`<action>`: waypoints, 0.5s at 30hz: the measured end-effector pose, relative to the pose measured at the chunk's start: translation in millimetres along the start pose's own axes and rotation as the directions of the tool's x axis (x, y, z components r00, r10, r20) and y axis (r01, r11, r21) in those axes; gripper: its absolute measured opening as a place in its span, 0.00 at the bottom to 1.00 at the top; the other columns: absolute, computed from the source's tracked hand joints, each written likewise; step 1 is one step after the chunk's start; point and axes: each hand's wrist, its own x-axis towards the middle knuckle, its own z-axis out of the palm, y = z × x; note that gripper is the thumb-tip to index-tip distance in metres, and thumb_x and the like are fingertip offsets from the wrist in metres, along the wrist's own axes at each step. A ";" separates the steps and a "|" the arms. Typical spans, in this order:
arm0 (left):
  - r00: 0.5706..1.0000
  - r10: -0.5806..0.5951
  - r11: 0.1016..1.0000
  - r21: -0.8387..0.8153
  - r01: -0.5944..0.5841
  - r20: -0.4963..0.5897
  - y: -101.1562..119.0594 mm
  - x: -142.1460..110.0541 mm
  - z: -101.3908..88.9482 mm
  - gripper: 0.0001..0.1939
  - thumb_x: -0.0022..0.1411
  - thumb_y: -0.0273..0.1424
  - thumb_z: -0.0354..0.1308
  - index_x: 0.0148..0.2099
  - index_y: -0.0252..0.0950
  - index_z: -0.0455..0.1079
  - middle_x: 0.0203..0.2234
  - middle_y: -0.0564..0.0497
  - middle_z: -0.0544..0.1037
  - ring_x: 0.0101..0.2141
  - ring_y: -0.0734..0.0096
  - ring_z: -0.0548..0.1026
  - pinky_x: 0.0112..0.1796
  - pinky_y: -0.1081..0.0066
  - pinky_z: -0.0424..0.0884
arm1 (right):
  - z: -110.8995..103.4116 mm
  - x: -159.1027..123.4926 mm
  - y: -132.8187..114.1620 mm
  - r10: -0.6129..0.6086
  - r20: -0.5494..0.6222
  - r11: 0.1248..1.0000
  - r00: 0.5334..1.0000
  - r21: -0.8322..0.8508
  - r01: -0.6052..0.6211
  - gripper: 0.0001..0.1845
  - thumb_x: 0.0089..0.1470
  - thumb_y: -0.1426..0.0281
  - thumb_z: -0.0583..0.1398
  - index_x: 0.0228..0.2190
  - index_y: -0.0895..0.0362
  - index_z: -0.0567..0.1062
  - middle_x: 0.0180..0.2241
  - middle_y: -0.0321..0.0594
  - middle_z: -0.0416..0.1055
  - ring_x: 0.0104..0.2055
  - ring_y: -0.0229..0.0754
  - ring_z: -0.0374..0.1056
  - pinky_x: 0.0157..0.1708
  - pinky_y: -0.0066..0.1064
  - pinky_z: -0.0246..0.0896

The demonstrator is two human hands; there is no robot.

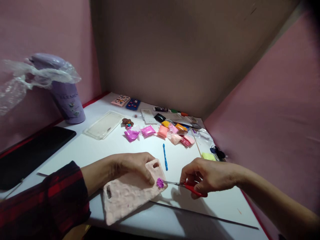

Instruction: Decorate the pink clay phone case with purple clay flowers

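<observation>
My left hand point(136, 168) is closed on a pale pink, clay-covered phone case point(127, 196), thumb on top, fingers mostly hidden beneath it. The case is held tilted over the table's front edge, its surface bumpy, with cutouts at two of its corners. A small purple clay flower point(160, 183) sits near the case's right edge. In my right hand point(202, 175) are small scissors point(191, 188) with red handles, and their metal tips touch or almost touch the flower's right side. Just beyond the case lies a blue modelling tool point(165, 157).
Several clay packets point(148, 131) lie across the middle of the white table point(140, 146). A clear plastic tray point(105, 125) is behind my left hand. At the left stand a lilac tumbler point(68, 96) in plastic wrap and a flat black object point(37, 155). Pink walls enclose both sides.
</observation>
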 end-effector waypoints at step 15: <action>1.000 0.013 0.998 0.055 -0.014 0.006 0.4 0.2 0.7 0.14 0.41 0.26 0.66 0.35 0.33 0.74 0.26 0.51 0.77 0.24 0.73 0.72 0.27 0.75 0.68 | -7.4 -1.4 -32.6 0.114 0.006 0.952 0.994 -0.285 -0.107 0.14 0.40 0.73 0.60 0.33 0.57 0.78 0.24 0.36 0.76 0.25 0.37 0.68 0.20 0.22 0.54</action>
